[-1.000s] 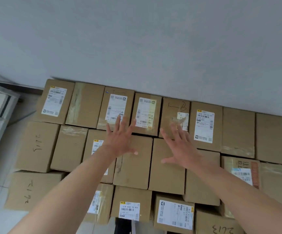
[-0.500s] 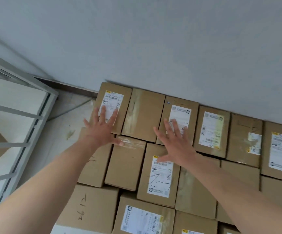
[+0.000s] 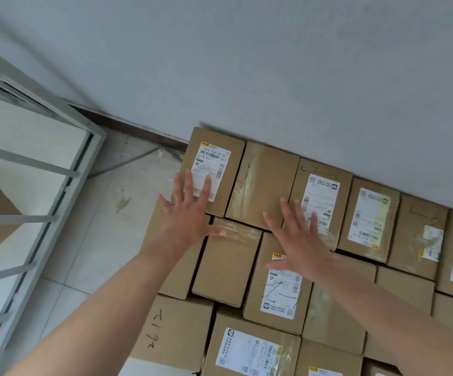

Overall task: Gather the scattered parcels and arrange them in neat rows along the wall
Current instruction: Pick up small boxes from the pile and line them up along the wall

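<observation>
Brown cardboard parcels lie in tight rows on the floor against the grey wall (image 3: 274, 63). My left hand (image 3: 190, 213) is flat and spread over the leftmost back-row parcel (image 3: 219, 147), fingertips on its white label. My right hand (image 3: 298, 240) is also spread, reaching across the taped parcel (image 3: 260, 175) and the labelled parcel (image 3: 325, 175) beside it. Below my hands lie a plain second-row parcel (image 3: 225, 270) and one with a scribbled label (image 3: 279, 299). Neither hand grips anything.
A grey metal shelf frame (image 3: 43, 202) stands at the left, close to the parcels. Pale floor tiles (image 3: 105, 229) show between the frame and the rows. A dark skirting board (image 3: 138, 128) runs along the wall's foot. More parcels continue right and toward me.
The view and both hands have shifted left along the rows, from the middle parcels to the left end. Since half a second ago the hands have hardly moved.
</observation>
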### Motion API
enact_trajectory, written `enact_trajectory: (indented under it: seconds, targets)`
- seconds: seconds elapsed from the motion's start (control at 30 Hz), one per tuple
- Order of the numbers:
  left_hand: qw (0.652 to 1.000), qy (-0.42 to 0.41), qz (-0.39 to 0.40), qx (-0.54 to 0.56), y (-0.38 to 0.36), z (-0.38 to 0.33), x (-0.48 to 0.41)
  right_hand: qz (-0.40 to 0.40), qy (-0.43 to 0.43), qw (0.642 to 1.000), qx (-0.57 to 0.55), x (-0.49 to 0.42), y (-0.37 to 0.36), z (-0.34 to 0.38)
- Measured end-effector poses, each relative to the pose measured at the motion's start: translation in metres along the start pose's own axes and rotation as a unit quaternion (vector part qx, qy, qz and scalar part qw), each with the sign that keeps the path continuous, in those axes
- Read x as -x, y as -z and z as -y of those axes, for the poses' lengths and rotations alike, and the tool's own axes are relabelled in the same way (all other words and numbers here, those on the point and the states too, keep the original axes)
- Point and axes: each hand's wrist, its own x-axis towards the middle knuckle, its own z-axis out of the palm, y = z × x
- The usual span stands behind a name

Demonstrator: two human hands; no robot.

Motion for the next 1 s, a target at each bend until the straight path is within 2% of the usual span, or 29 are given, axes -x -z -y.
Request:
enact_trajectory:
  seconds: [0.13, 0.23, 0.37, 0.57, 0.7, 0.87, 1.0]
  targets:
    - [0.996, 0.057, 0.021, 0.063, -0.008, 0.042, 0.028, 0.018, 0.045, 0.999, 0.025, -0.003, -0.01, 0.04]
    - [0.99, 0.051, 0.057, 0.119, -0.018, 0.049, 0.041, 0.015, 0.038, 0.998, 0.041, -0.008, -0.021, 0.051]
    - [0.994, 0.03, 0.022, 0.105, -0.029, 0.041, 0.043, 0.0, 0.025, 0.999, 0.047, -0.014, -0.029, 0.049]
    - [0.988, 0.048, 0.012, 0.145, -0.04, 0.04, 0.053, -0.026, 0.023, 0.998, 0.059, -0.006, -0.029, 0.052]
    - [0.99, 0.09, 0.033, 0.102, -0.063, 0.033, 0.09, -0.06, 0.068, 0.995, 0.048, 0.031, -0.052, 0.077]
    - [0.989, 0.08, 0.111, 0.052, -0.103, 0.033, 0.151, 0.015, 0.118, 0.991, 0.058, 0.081, -0.119, 0.118]
    - [0.987, 0.079, 0.131, 0.057, -0.116, 0.018, 0.16, 0.027, 0.113, 0.99, 0.083, 0.089, -0.148, 0.123]
